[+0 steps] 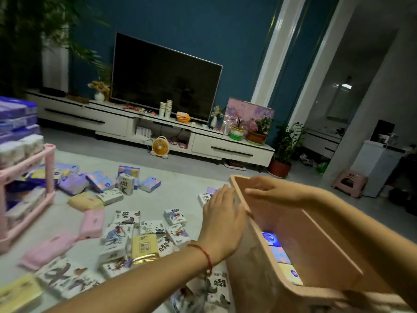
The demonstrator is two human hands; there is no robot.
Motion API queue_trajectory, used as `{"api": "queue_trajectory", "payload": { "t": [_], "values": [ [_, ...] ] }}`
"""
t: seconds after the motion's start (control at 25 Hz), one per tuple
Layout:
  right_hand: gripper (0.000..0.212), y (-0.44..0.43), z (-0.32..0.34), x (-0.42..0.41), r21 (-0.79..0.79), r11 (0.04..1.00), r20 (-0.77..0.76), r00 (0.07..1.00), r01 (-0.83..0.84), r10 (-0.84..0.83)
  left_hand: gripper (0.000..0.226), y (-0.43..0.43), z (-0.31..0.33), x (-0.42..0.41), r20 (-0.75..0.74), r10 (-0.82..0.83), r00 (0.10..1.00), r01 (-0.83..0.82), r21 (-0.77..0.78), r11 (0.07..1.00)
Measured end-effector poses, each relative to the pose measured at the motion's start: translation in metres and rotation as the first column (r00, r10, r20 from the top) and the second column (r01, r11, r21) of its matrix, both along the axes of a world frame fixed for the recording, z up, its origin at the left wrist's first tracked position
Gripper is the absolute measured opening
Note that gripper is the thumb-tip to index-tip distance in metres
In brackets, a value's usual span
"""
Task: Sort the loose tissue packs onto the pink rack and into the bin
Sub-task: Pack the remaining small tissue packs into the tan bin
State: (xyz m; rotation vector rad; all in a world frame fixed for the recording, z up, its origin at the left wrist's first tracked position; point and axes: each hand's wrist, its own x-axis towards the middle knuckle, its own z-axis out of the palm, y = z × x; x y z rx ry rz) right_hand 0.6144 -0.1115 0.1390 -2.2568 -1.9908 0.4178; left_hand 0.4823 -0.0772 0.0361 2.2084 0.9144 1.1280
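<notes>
A tall pink-tan bin (327,245) stands at the lower right, with a few blue and yellow tissue packs (279,254) on its bottom. My right hand (270,190) curls over the bin's far rim and grips it. My left hand (222,220) lies flat against the bin's outer left wall, fingers stretched out, holding nothing. Loose tissue packs cover the floor to the left: white printed ones (126,218), a yellow one (144,246) and pink ones (92,223). The pink rack (48,172) stands at the left edge with packs on its shelves.
More purple and blue packs (99,180) lie by the rack. Big purple tissue bundles (18,116) are stacked behind it. A low TV cabinet (225,150) with a small fan (160,146) crosses the back. A pink stool (349,182) sits at the right.
</notes>
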Motion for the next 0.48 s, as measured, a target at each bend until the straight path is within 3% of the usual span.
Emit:
{"api": "queue_trajectory", "payload": {
  "t": [0.16,0.24,0.32,0.48],
  "values": [
    [0.055,0.067,0.009,-0.069,-0.007,1.0,0.068,0.998,-0.016,0.017,0.045,0.04,-0.052,-0.089,-0.164,0.063,0.985,-0.08,-0.102,0.991],
    [0.049,0.121,-0.012,-0.096,-0.024,1.0,-0.114,0.993,0.015,-0.018,0.044,0.067,-0.061,-0.108,-0.131,0.129,0.983,-0.152,-0.182,0.972],
    [0.047,0.17,-0.056,-0.106,0.038,0.986,-0.241,0.959,0.162,-0.148,0.044,0.089,-0.066,-0.114,-0.084,0.183,0.979,-0.2,-0.277,0.94],
    [0.054,0.21,-0.158,-0.084,0.184,0.892,-0.086,0.911,0.413,-0.404,0.043,0.14,-0.08,-0.108,-0.122,0.168,0.978,-0.199,-0.31,0.93]
  ]
}}
